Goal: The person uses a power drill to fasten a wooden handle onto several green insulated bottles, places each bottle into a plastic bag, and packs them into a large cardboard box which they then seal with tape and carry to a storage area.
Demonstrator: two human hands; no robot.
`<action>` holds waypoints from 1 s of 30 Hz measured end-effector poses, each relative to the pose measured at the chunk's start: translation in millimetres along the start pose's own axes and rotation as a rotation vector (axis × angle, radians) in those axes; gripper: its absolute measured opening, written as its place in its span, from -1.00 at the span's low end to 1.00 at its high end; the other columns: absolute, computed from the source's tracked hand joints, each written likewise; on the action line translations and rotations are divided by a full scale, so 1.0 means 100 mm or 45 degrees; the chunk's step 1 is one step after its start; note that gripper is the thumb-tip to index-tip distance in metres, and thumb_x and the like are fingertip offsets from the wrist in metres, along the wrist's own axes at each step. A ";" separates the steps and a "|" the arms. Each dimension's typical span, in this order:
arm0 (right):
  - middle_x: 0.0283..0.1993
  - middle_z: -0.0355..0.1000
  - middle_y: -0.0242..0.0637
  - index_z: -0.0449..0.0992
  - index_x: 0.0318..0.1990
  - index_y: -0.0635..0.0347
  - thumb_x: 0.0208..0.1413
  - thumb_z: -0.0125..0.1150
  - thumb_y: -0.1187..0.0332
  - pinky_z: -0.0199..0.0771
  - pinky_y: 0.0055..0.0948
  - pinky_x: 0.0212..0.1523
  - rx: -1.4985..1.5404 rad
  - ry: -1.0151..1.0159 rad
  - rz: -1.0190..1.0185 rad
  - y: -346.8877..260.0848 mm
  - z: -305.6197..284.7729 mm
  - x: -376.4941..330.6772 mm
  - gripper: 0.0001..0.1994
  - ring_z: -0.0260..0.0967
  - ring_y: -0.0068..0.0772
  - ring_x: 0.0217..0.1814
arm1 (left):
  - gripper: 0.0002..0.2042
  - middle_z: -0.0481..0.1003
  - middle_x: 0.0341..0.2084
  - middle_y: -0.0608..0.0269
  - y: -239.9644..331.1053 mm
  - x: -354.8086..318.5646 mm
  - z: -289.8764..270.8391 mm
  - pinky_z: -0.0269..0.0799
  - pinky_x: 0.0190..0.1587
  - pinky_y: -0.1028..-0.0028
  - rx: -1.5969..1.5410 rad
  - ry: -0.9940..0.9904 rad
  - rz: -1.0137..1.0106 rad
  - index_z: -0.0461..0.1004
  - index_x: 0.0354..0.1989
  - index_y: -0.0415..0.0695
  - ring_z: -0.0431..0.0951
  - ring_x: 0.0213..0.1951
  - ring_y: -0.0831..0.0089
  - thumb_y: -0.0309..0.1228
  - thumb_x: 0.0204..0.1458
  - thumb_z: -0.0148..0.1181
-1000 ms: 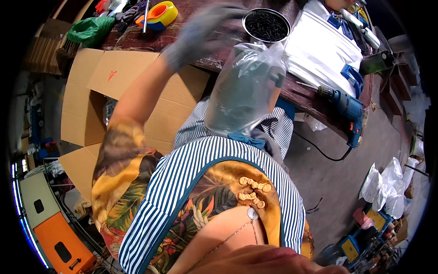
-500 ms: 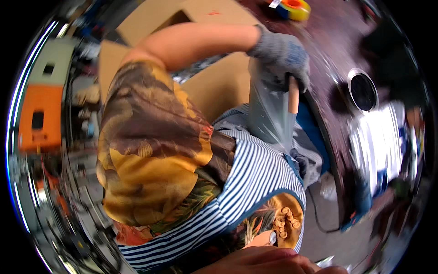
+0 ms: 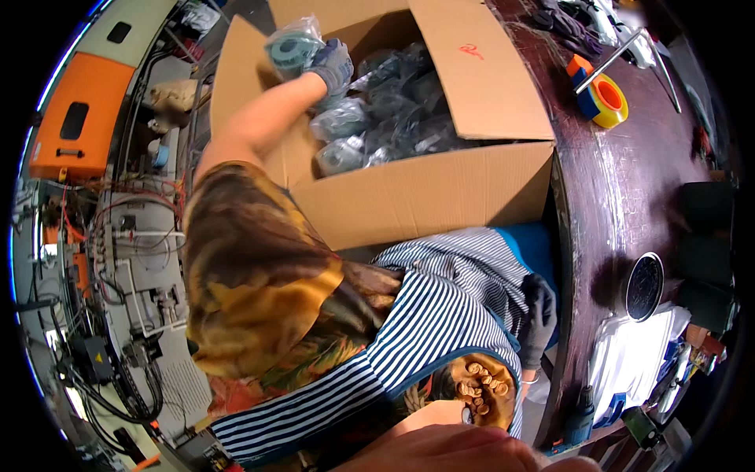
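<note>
My left hand (image 3: 335,69), in a grey knit glove, reaches over the far left part of a large open cardboard box (image 3: 417,200). Its fingers are closed on a clear plastic bag with a round grey-green part (image 3: 294,51) inside, held by the left flap. Below it in the box lie several similar bagged parts (image 3: 342,119), dark grey-green under shiny plastic. Low on the right, my right hand (image 3: 539,321), gloved in dark grey, rests by the striped apron (image 3: 452,315) at the table's edge. Its fingers look loosely extended, and I see nothing in them.
A dark red-brown table (image 3: 586,204) runs along the right. On it are yellow tape rolls (image 3: 609,102), a metal rod stand (image 3: 629,59), a round dark-filled container (image 3: 644,287) and a white stack of sheets (image 3: 633,354). Machinery with an orange cover (image 3: 82,110) stands left.
My left hand has swung from the table side on the right, where it held a clear bag, to the box at the far left. The view has shifted, showing more of the box.
</note>
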State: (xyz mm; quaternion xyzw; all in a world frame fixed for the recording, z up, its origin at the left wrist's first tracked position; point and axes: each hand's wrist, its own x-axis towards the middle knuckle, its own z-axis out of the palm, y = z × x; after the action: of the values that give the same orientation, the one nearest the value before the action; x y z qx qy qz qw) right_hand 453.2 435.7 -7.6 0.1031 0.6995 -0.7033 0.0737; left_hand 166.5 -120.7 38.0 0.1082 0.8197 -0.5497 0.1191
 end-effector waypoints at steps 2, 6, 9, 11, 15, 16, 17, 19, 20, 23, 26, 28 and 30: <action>0.09 0.46 -0.12 0.41 0.12 0.42 0.32 0.02 0.45 0.33 -0.39 0.23 0.033 -0.114 0.006 0.07 0.08 0.06 -0.71 0.40 -0.34 0.12 | -0.72 0.64 -0.32 0.35 0.06 0.39 0.03 0.35 -0.17 0.17 0.202 0.109 -0.015 0.69 -0.23 0.16 0.60 -0.16 0.29 -0.10 0.11 0.05; 0.10 0.46 -0.18 0.39 0.15 0.41 0.22 0.17 0.40 0.20 -0.45 0.27 -0.023 -0.075 0.194 0.16 0.02 0.09 -0.61 0.35 -0.37 0.16 | -0.70 0.64 -0.26 0.45 0.37 0.81 -0.01 0.34 -0.17 0.14 -0.181 -0.091 0.226 0.69 -0.20 0.19 0.61 -0.15 0.29 -0.08 0.18 0.01; 0.08 0.47 -0.16 0.42 0.12 0.42 0.25 0.08 0.48 0.28 -0.45 0.23 -0.150 -0.105 0.142 0.01 0.15 0.28 -0.68 0.39 -0.39 0.13 | -0.67 0.63 -0.18 0.40 0.40 0.87 0.22 0.33 -0.09 0.06 -0.226 -0.263 0.041 0.66 -0.09 0.12 0.58 -0.06 0.25 -0.06 0.20 0.01; 0.09 0.47 -0.16 0.42 0.12 0.42 0.24 0.06 0.53 0.30 -0.46 0.22 -0.203 -0.113 0.150 -0.02 0.16 0.33 -0.68 0.40 -0.40 0.12 | -0.71 0.62 -0.12 0.31 0.53 0.96 0.47 0.29 -0.01 0.06 -0.368 -0.240 -0.111 0.66 -0.09 0.09 0.52 0.03 0.21 -0.16 0.19 0.03; 0.08 0.48 -0.17 0.42 0.12 0.41 0.24 0.08 0.51 0.32 -0.47 0.19 -0.123 -0.145 0.183 0.00 0.24 0.47 -0.68 0.40 -0.42 0.11 | -0.71 0.62 -0.16 0.32 0.96 1.10 0.72 0.28 -0.03 0.18 -0.152 -0.105 0.384 0.67 -0.16 0.04 0.49 0.02 0.26 -0.18 0.09 0.07; 0.08 0.48 -0.16 0.42 0.12 0.41 0.24 0.09 0.51 0.33 -0.47 0.19 -0.082 -0.299 0.157 0.04 0.34 0.60 -0.68 0.40 -0.42 0.11 | -0.70 0.59 -0.09 0.29 0.97 0.72 1.34 0.22 0.13 0.11 -0.277 -0.152 0.169 0.66 -0.13 0.03 0.45 0.06 0.24 -0.21 0.09 0.06; 0.08 0.48 -0.16 0.42 0.12 0.40 0.24 0.09 0.50 0.34 -0.46 0.18 -0.054 -0.349 0.153 0.08 0.39 0.66 -0.68 0.40 -0.42 0.11 | -0.70 0.58 -0.07 0.27 0.98 0.58 1.50 0.15 0.22 0.10 -0.267 -0.113 0.148 0.65 -0.11 0.02 0.44 0.06 0.25 -0.23 0.09 0.06; 0.08 0.48 -0.14 0.42 0.14 0.39 0.23 0.12 0.50 0.34 -0.45 0.19 -0.332 -0.371 0.116 0.03 0.35 0.68 -0.67 0.40 -0.41 0.12 | -0.70 0.55 -0.02 0.27 1.20 0.72 0.99 0.07 0.30 0.05 -0.264 -0.055 0.277 0.63 -0.05 0.03 0.41 0.11 0.28 -0.28 0.10 0.06; 0.09 0.48 -0.13 0.42 0.14 0.38 0.22 0.13 0.50 0.34 -0.45 0.19 -0.463 -0.316 0.107 -0.05 0.28 0.67 -0.66 0.40 -0.41 0.13 | -0.69 0.54 0.00 0.28 0.97 0.91 0.18 0.06 0.31 0.01 -0.215 -0.036 0.402 0.61 -0.01 0.05 0.38 0.17 0.29 -0.32 0.11 0.05; 0.18 0.41 -0.10 0.35 0.22 0.33 0.16 0.24 0.46 0.31 -0.33 0.26 -0.446 -0.326 -0.212 -0.29 0.52 0.97 -0.54 0.36 -0.24 0.23 | -0.80 0.62 -0.24 0.36 -0.08 0.31 -0.34 0.38 0.01 0.14 -0.404 0.104 -0.030 0.63 -0.27 0.11 0.61 -0.15 0.28 -0.35 0.13 0.03; 0.29 0.31 -0.03 0.35 0.25 0.27 0.15 0.24 0.37 0.24 -0.20 0.33 -0.729 -0.408 -0.723 -0.82 0.93 1.38 -0.50 0.22 -0.05 0.37 | -0.70 0.59 -0.34 0.10 -1.09 -1.08 -0.06 0.48 -0.27 0.14 -0.228 0.830 -0.825 0.56 -0.18 0.03 0.61 -0.28 0.22 -0.11 0.04 0.06; 0.25 0.34 -0.02 0.37 0.23 0.27 0.16 0.25 0.24 0.17 -0.11 0.35 -0.878 -0.269 -1.039 -0.86 1.14 1.68 -0.49 0.19 0.05 0.36 | -0.30 0.55 -0.12 -0.11 -1.41 -2.14 -0.29 0.45 -0.10 0.01 -0.162 0.496 -1.596 0.44 0.14 -0.04 0.58 -0.09 0.06 0.32 0.10 -0.08; 0.27 0.34 -0.12 0.38 0.24 0.19 0.15 0.24 0.09 0.08 -0.06 0.38 -1.252 -0.212 -1.302 -0.75 1.32 1.91 -0.44 0.12 0.11 0.39 | -0.23 0.47 0.02 -0.11 -1.25 -2.55 0.13 0.48 -0.03 0.06 -1.134 -0.256 -1.606 0.18 0.37 -0.02 0.57 -0.06 0.01 0.27 0.13 -0.06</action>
State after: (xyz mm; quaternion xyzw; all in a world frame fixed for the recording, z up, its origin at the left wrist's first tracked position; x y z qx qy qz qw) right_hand 243.9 312.4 18.0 -0.3369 0.8885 -0.2583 -0.1741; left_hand 370.3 -190.9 222.6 -0.4872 0.8550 -0.1398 -0.1101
